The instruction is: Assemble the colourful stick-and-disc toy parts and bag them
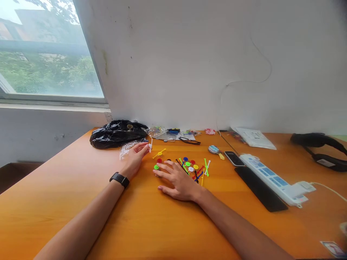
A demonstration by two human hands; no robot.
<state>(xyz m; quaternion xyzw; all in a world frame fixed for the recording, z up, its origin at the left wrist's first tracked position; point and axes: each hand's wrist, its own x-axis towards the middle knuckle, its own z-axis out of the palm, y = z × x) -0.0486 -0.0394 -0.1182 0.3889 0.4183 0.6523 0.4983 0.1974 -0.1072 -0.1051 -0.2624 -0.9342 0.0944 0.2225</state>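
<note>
My left hand point(137, 153), with a black watch on the wrist, pinches a thin white stick point(151, 145) between thumb and fingertips, held upright just above the orange table point(81, 202). Flat on the table lies my right hand point(177, 178), fingers spread, its fingertips beside a green disc point(156, 167) and a red disc point(159, 160). To its right is a scatter of small coloured discs and sticks point(193, 168). A yellow stick with a disc point(159, 153) lies between the two hands.
A black plastic bag point(118, 133) and clear wrapping point(128, 148) sit at the back left. Glasses point(189, 141), a phone point(234, 158), a white power strip point(271, 178), a black slab point(260, 187), papers point(255, 138) and a black headset point(321, 150) lie to the right.
</note>
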